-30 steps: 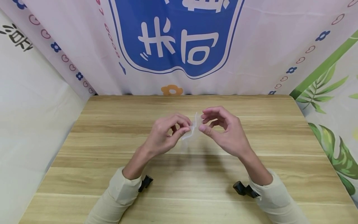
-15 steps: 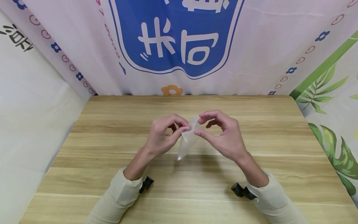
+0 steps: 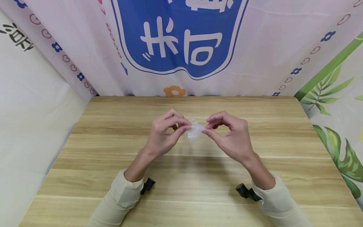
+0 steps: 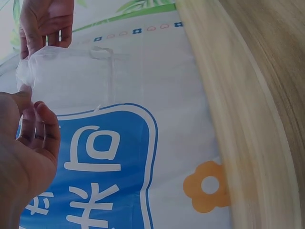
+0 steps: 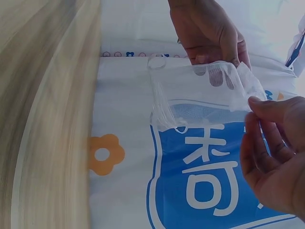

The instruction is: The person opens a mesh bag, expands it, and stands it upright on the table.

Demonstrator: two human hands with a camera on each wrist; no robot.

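Note:
A small see-through white mesh bag (image 3: 193,130) hangs between both hands above the table's middle. My left hand (image 3: 167,132) pinches its left edge between thumb and fingers. Opposite it, my right hand (image 3: 231,135) pinches the right edge. From the left wrist view, the bag (image 4: 71,78) hangs from the fingertips with its sheer body spread out. In the right wrist view, the mesh (image 5: 195,90) shows a gathered white thread end with a small loop (image 5: 181,129). Nothing inside the bag can be made out.
The wooden table (image 3: 113,176) lies under both forearms. Behind it hangs a white curtain with a blue printed sign (image 3: 181,41). A leaf-patterned cloth (image 3: 340,151) borders the right side. Black wrist cameras (image 3: 147,186) sit at both cuffs.
The right fingers have come from beside the bag to pinching its edge. The bag's mouth has turned and spread between the hands, and the left hand has shifted slightly.

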